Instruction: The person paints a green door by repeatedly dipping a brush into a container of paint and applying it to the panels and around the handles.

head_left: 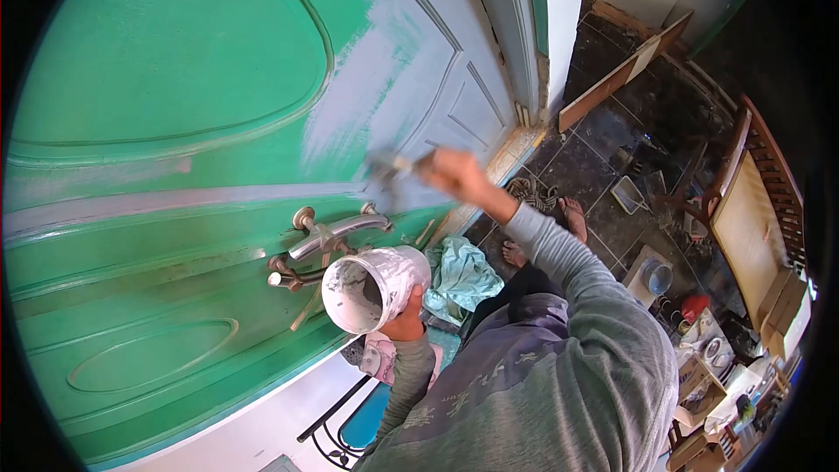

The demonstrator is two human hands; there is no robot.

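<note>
My right hand (454, 177) is closed around the handle of a paintbrush (391, 166), whose bristles are smeared by motion close to the door. The green door (175, 52) has a broad patch of pale grey paint (367, 87), with streaky edges, beside the brush. Lower down, my left hand (406, 316) grips a white paint tub (374, 287) from its side and underneath. The tub is tilted with its mouth toward the door, and grey paint coats its inner wall. Just above the tub, metal door handles (336, 236) stick out from the door.
A crumpled light-green sheet (463, 271) lies by my feet. On the dark tiled floor (603, 149) are a wooden board (625, 70), a small tray (629, 195) and a coil of rope (533, 195). A wooden bench (752, 218) and cluttered boxes (699, 389) stand at right.
</note>
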